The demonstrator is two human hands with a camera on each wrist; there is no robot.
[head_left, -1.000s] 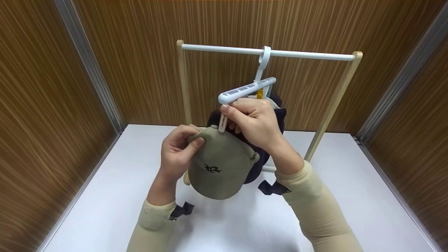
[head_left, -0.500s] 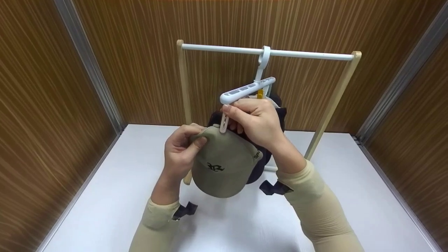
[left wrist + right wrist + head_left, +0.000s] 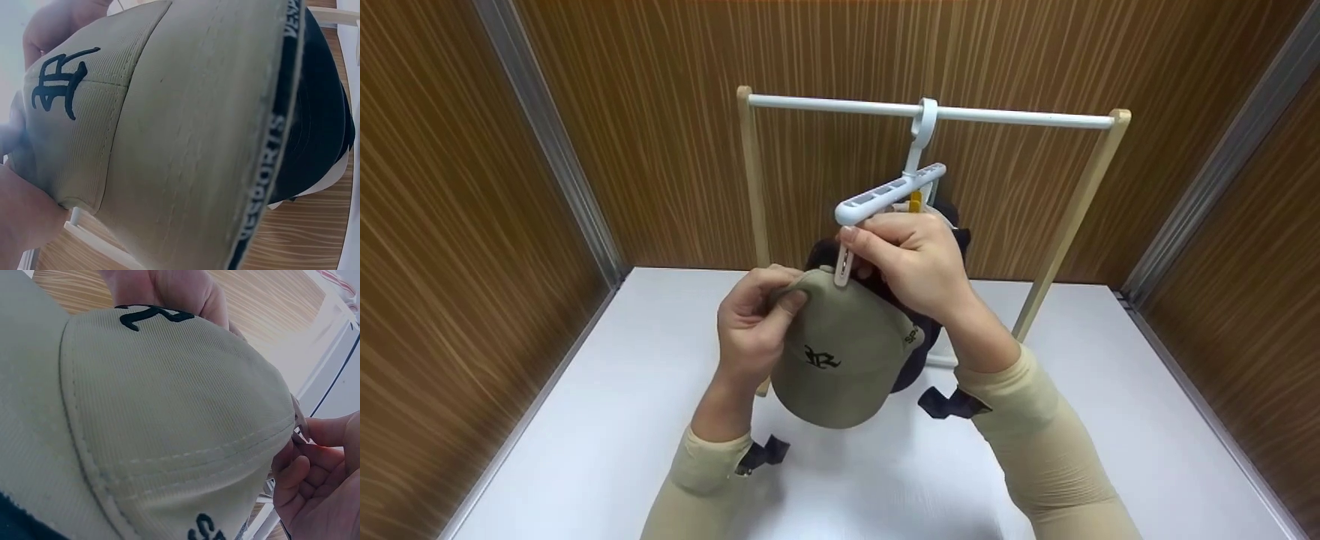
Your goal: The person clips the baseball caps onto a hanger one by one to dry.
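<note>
An olive-beige baseball cap (image 3: 844,330) with a black emblem hangs brim down in front of the hanger in the head view. At the cap's left side, my left hand (image 3: 754,315) pinches the crown fabric between thumb and fingers. My right hand (image 3: 919,259) pinches the upper end of a pale pink clip (image 3: 844,266), just under the near end of the white hanger bar (image 3: 877,201). The clip's lower tip lies at the top of the cap. In the right wrist view the clip (image 3: 301,422) shows at the crown's edge by the thumb.
A white rail (image 3: 1027,118) on wooden posts (image 3: 1069,225) carries the hanger. Behind the beige cap hang darker caps (image 3: 315,112), and a yellow clip (image 3: 916,201) shows under the bar. Brown wood-grain walls (image 3: 660,135) surround the white table (image 3: 675,315).
Both hands, the clip and the cap have shifted slightly right. The hanger's near end has swung a little right too. Each hand keeps its grip.
</note>
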